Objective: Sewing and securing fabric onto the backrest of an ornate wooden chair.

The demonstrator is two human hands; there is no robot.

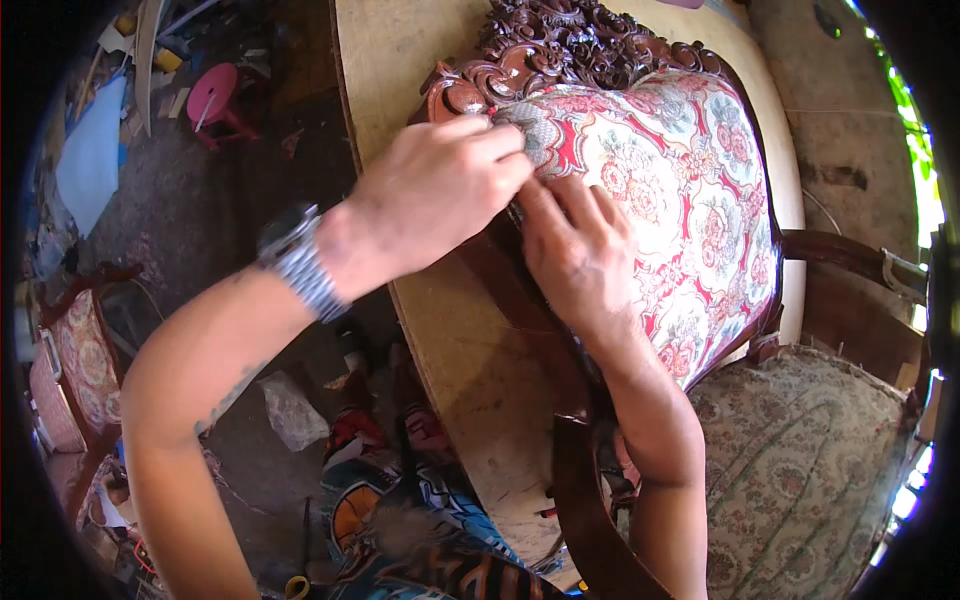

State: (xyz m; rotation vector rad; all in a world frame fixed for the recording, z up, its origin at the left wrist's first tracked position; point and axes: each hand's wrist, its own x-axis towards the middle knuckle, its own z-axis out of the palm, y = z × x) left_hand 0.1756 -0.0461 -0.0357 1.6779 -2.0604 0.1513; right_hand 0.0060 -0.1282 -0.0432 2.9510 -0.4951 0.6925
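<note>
A carved dark wooden chair [560, 40] lies on a plywood table [460, 330]. Its backrest is covered in red and white floral fabric [690, 190]. My left hand [440, 190], with a metal watch on the wrist, pinches the fabric edge at the backrest's upper left corner, against the carved frame. My right hand [575, 250] presses on the fabric edge just below it, fingers close together. The chair's seat [800, 470], in a pale patterned cloth, sits at the lower right, with a dark wooden armrest [585, 510] in front.
A pink plastic stool [215, 95] stands on the dirt floor at upper left. Another upholstered chair part [75, 370] lies at the left edge. A blue sheet [90, 150] and scraps litter the floor. My patterned trousers [410, 510] show below.
</note>
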